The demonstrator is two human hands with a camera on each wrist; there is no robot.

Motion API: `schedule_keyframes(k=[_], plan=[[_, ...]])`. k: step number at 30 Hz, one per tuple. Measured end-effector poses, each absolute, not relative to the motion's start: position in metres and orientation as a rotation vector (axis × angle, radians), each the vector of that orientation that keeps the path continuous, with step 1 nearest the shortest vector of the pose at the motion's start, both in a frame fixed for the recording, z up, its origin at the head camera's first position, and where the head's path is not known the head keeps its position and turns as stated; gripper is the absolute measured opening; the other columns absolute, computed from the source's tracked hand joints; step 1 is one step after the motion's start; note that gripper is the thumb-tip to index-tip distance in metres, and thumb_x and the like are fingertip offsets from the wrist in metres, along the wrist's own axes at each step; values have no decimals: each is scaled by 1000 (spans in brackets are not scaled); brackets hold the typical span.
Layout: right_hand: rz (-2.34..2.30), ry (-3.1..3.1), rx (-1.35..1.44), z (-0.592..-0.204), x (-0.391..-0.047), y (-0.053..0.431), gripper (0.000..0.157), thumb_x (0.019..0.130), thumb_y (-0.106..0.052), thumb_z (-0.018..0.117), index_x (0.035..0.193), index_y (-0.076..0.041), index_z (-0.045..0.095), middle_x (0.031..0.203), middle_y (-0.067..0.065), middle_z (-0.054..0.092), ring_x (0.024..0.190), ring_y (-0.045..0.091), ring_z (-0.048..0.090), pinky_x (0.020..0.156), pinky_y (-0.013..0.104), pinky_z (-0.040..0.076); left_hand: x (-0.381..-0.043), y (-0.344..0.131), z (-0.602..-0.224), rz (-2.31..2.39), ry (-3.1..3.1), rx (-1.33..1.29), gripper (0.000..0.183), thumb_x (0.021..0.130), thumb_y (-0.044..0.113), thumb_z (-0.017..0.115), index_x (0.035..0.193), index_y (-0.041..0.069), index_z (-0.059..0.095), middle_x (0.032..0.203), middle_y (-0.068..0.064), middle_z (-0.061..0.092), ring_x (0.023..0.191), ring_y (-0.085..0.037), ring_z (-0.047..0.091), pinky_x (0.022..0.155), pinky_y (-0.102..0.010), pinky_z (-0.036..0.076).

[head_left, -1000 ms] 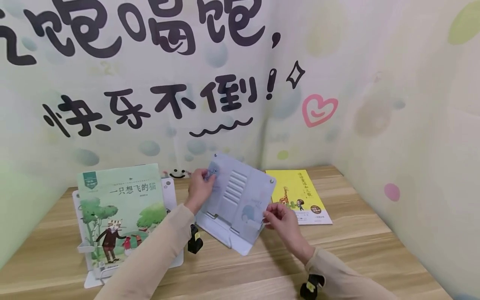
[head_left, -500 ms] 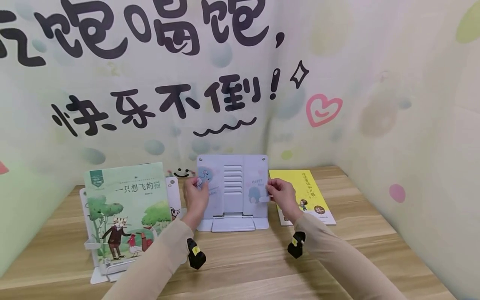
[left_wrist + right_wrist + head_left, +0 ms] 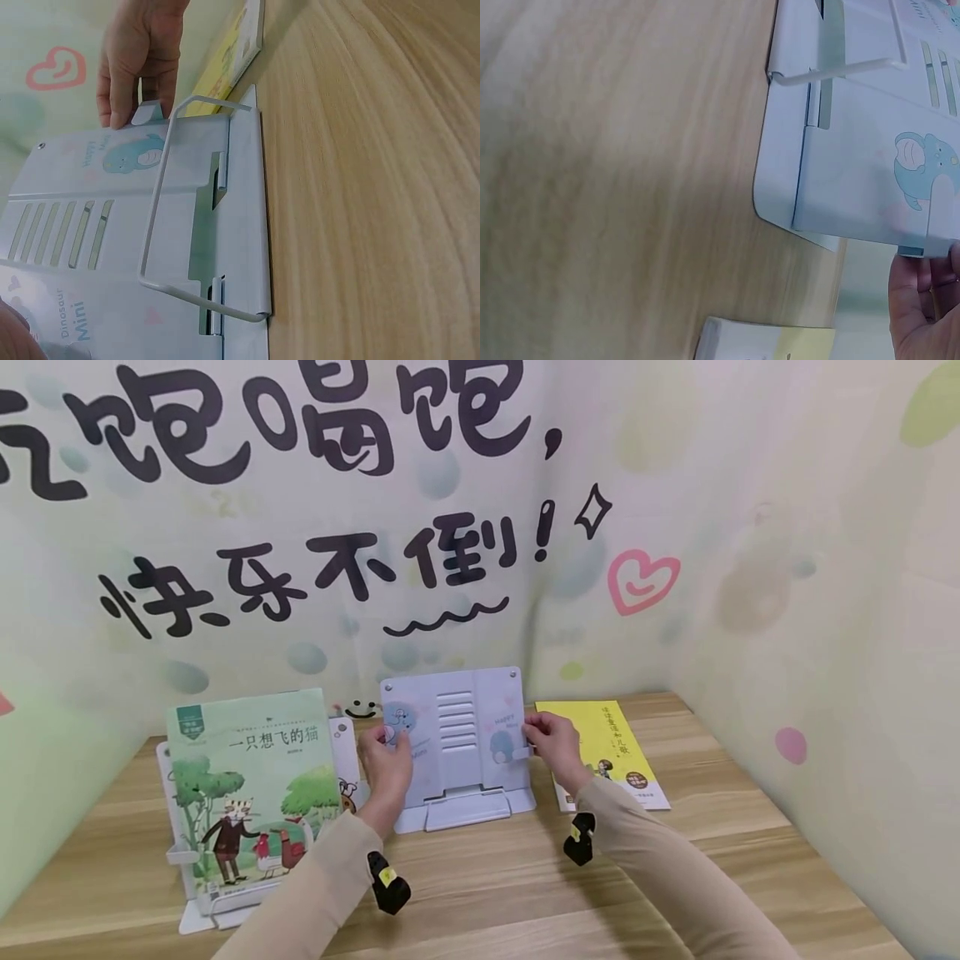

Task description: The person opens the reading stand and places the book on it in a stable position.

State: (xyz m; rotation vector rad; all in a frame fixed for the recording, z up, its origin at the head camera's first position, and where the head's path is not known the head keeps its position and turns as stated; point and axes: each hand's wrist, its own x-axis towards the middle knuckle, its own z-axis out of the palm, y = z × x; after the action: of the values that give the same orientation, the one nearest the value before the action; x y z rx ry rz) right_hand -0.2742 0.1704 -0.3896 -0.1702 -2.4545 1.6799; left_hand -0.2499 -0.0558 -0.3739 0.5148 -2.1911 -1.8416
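A pale blue metal book stand [image 3: 420, 781] with dinosaur prints stands upright on the wooden table, its panel leaning back on its base. My left hand [image 3: 386, 768] holds the panel's left edge, thumb across the front. On the opposite edge, beside a small side clip [image 3: 148, 112], my right hand [image 3: 557, 745] pinches the panel between thumb and fingers. The wire page rest [image 3: 155, 210] folds out along the stand's lower front. Slots run down the panel's middle. In the right wrist view, the base plate [image 3: 776, 165] lies on the tabletop.
To the left, a green picture book [image 3: 262, 777] with a cat on its cover leans on a second, white stand [image 3: 345, 752]. A yellow book [image 3: 592, 718] lies flat behind my right hand. A printed curtain [image 3: 712, 485] hangs behind the table [image 3: 675, 860].
The stand was tilted and turned in both hands a second ago, then came upright on the table. Since then it has turned slightly and shifted a little left, both hands still holding its sides.
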Motion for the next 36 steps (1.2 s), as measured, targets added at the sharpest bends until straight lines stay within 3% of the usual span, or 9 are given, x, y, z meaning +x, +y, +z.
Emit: schedule_keyframes(k=[6, 10, 14, 19, 27, 36], plan=[[1697, -2470, -123, -388, -270, 176, 19, 92, -10, 59, 108, 0, 65, 101, 17, 64, 86, 23, 60, 76, 33, 56, -247, -56, -374, -1789, -2203, 424, 50, 96, 15, 49, 139, 1, 27, 139, -20, 30, 131, -33, 30, 112, -43, 25], [1696, -2487, -92, -391, -264, 197, 23, 93, -8, 56, 112, 4, 61, 106, 23, 62, 93, 29, 62, 80, 37, 55, -239, -48, -371, -1620, -2164, 173, 61, 91, 12, 56, 144, 4, 26, 145, -19, 25, 134, -35, 27, 111, -48, 25], [1619, -2500, -114, -392, -254, 236, 27, 93, -4, 52, 116, 10, 56, 110, 30, 58, 98, 37, 60, 82, 38, 54, -229, -26, -363, -1579, -2109, -204, 55, 89, 6, 58, 139, 3, 36, 141, -17, 37, 130, -34, 37, 108, -48, 31], [1304, -2601, -206, -398, -242, 291, 26, 93, -3, 51, 114, 12, 57, 106, 29, 60, 93, 35, 60, 72, 28, 53, -213, 13, -366, -1914, -2229, -486, 46, 90, 5, 56, 133, -3, 42, 129, -22, 52, 119, -35, 50, 100, -43, 43], [969, -2829, -314, -403, -220, 339, 29, 90, -5, 54, 111, 14, 58, 103, 28, 62, 91, 33, 59, 80, 42, 48, -203, 72, -388, -2264, -2490, -372, 54, 92, 10, 54, 137, -12, 34, 136, -30, 43, 126, -40, 43, 103, -45, 39], [774, -2940, -202, -409, -219, 345, 22, 84, -4, 61, 99, 11, 66, 90, 23, 68, 78, 27, 60, 69, 36, 47, -214, 100, -402, -2362, -2574, -131, 57, 94, 14, 49, 138, -15, 29, 143, -31, 32, 133, -40, 32, 110, -48, 28]])
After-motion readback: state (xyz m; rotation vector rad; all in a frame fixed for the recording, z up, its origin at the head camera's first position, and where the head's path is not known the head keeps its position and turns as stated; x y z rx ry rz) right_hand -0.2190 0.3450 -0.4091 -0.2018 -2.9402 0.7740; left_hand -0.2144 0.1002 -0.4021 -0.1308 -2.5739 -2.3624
